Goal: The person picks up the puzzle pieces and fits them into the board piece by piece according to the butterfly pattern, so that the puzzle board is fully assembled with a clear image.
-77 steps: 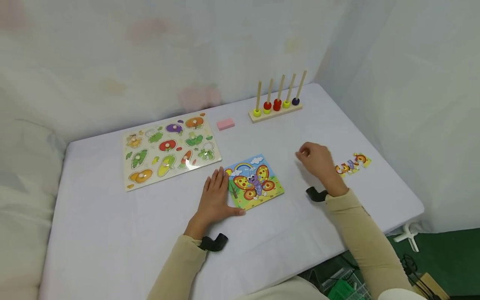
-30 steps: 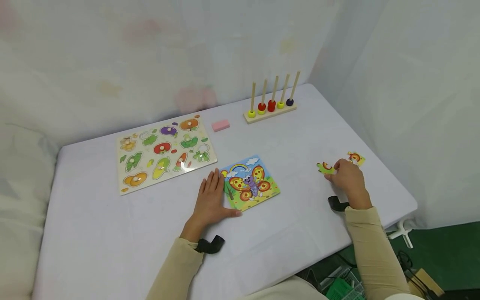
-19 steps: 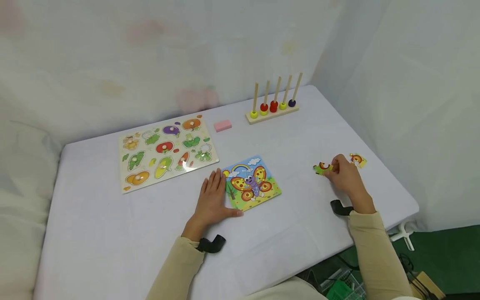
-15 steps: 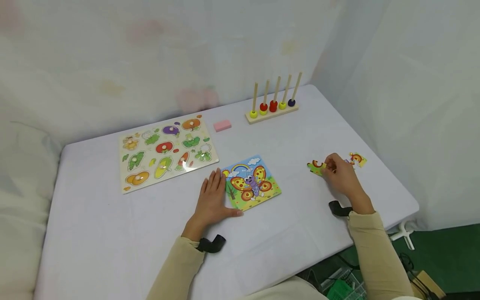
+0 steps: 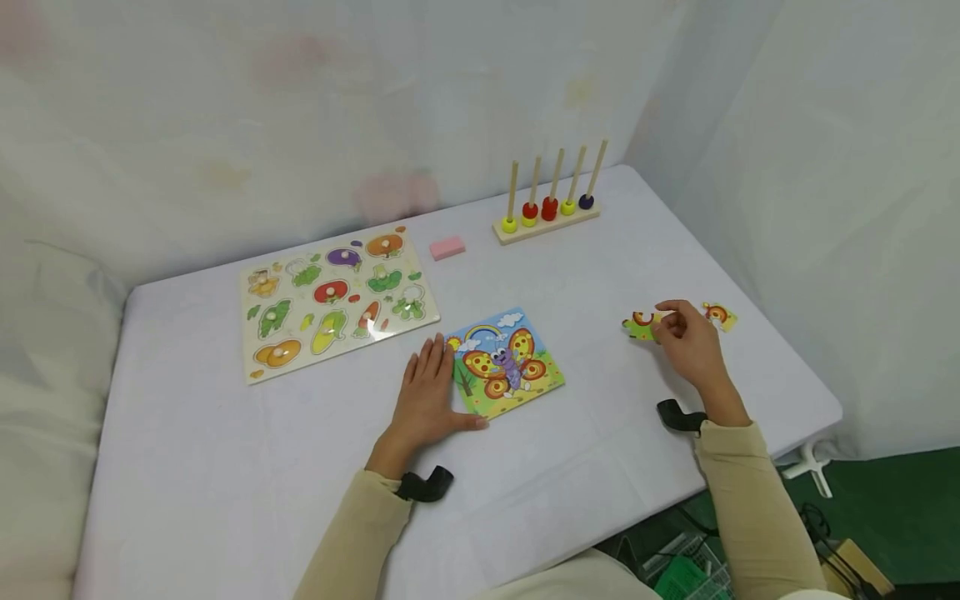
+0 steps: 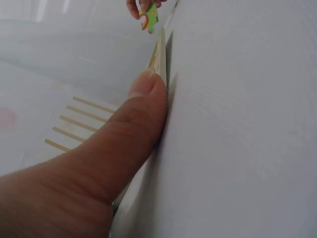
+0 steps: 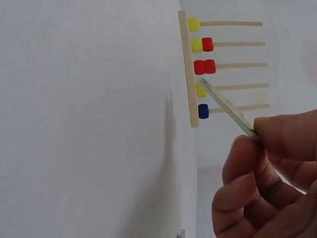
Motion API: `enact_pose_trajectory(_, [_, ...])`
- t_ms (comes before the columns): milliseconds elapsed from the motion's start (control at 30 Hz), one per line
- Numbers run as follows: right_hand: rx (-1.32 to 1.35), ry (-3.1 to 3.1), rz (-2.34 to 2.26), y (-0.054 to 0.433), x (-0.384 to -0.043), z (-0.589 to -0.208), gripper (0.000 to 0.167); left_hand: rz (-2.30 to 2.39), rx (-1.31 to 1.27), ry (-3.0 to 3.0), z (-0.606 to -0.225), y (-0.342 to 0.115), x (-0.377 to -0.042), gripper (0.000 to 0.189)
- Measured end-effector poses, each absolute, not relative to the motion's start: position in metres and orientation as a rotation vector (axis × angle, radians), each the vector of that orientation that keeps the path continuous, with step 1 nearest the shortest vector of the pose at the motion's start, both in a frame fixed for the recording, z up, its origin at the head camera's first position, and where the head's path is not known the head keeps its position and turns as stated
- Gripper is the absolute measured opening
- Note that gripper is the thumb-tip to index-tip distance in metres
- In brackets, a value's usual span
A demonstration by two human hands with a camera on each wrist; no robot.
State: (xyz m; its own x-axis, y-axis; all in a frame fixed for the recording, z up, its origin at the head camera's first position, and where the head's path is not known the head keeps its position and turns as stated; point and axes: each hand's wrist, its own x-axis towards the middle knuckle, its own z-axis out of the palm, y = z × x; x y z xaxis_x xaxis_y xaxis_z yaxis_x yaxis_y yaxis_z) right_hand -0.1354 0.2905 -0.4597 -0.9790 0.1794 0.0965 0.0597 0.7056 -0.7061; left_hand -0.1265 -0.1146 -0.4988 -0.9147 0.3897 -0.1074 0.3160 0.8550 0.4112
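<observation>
My right hand (image 5: 690, 343) pinches a green jigsaw puzzle piece (image 5: 640, 326) with a red and yellow ring between thumb and fingertips. Edge-on in the right wrist view, the thin piece (image 7: 229, 109) is raised off the tabletop, and a shadow falls below it. Flat on the table lies my left hand (image 5: 426, 396), its fingers along the left side of the butterfly puzzle (image 5: 506, 367) and its thumb (image 6: 141, 104) against the near edge. Behind the right hand, a yellow and red puzzle piece (image 5: 720, 317) lies on the cloth, partly hidden by the hand.
A vegetable knob puzzle board (image 5: 300, 321) lies at the back left, a pink block (image 5: 447, 247) near its corner. At the back stands a bead abacus (image 5: 547, 220) with upright wooden rods. White curtains enclose the white-covered table (image 5: 225, 467).
My right hand has gone from the middle right to the loose pieces, taken up the green jigsaw piece, drawn it slightly left and lifted it. The left hand stays by the butterfly puzzle.
</observation>
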Motion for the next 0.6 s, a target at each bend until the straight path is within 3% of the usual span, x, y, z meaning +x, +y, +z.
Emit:
enact_pose_trajectory(333, [-0.323,-2.699,1.385,0.2937,-0.1324,-0.4599,0.026,0.587,0.543,2.845,-0.4993,-0.1151,-0.127,0.132])
enact_pose_trajectory(600, [-0.223,-2.675,1.53,0.2843,-0.127,-0.4544,0.035,0.589,0.542,2.844,-0.4991,-0.114,-0.1274,0.131])
